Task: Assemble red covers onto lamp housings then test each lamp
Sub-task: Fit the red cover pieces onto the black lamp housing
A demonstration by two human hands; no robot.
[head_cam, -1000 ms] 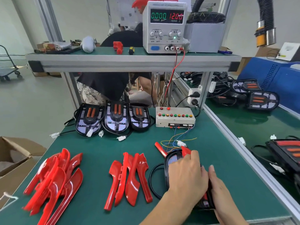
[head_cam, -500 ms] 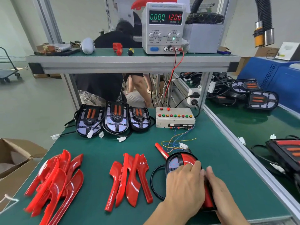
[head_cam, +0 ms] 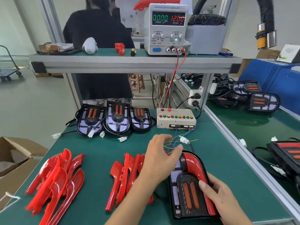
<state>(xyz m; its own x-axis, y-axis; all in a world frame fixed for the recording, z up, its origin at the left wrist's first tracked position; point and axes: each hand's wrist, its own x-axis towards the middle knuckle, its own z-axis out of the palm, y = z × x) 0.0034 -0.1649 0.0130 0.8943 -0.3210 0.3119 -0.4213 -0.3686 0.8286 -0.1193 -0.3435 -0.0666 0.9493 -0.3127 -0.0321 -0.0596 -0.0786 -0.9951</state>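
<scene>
Green workbench mat under an aluminium-framed shelf, seen from above and behind two bare hands. Landmark for all positions: beige test box with a row of coloured buttons, at the back of the mat.

Far left of the test box, off the mat's edge: open cardboard carton. Left of the box and nearer the viewer: loose heap of red covers, glossy and overlapping. Directly left of the box, along the back edge: three bare lamp housings side by side, white plugs trailing in front. Nearer than the box and slightly left: second, smaller row of red covers, partly hidden by the left forearm.

In front of the box: left hand, fingers spread and relaxed, gripping nothing, hovering over coloured wires and a white connector. Just nearer again: lamp housing with a red cover seated along its right side (left side uncovered). Right hand holding that lamp's near right edge, thumb on the dark centre, fingers curled under.

Above the box, on the shelf: power supply reading 0.000 and 12.00. Right of the box, on a neighbouring bench: more housings.
</scene>
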